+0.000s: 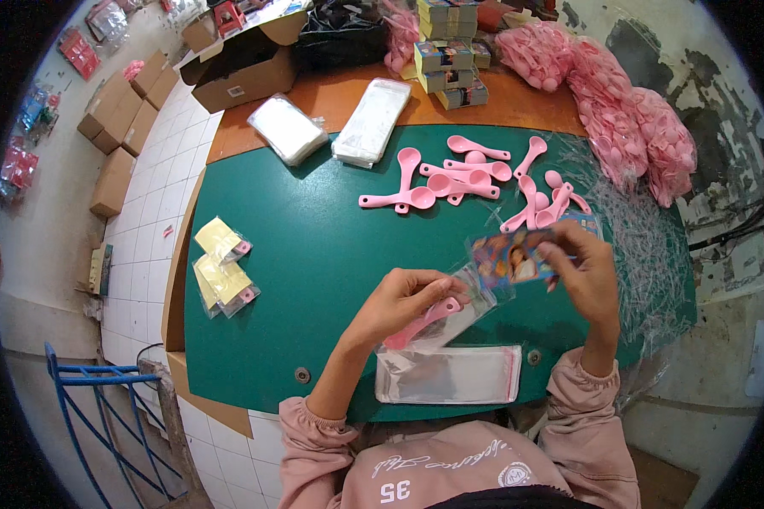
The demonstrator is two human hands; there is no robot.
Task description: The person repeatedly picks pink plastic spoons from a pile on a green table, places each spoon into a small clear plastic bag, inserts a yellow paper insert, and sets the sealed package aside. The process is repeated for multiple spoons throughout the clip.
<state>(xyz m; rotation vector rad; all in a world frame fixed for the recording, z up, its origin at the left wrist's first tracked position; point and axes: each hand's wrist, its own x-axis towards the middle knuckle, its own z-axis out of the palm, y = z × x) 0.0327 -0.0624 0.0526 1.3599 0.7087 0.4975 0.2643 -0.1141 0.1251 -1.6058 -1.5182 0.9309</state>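
Note:
My left hand is closed on a clear plastic bag, and a pink measuring spoon lies in or behind its film. In my right hand a colourful printed card is pinched between thumb and fingers, at the bag's upper right end. Whether the card's edge is inside the bag I cannot tell. Just below, near the table's front edge, lies a stack of flat clear bags. Beyond my hands several loose pink spoons lie in a heap, some partly behind my right hand.
Filled bags with pale yellow cards lie at the left of the green table. Two bag stacks, card bundles and bagged pink spoons are along the back. Loose plastic film covers the right side. A blue metal frame stands lower left.

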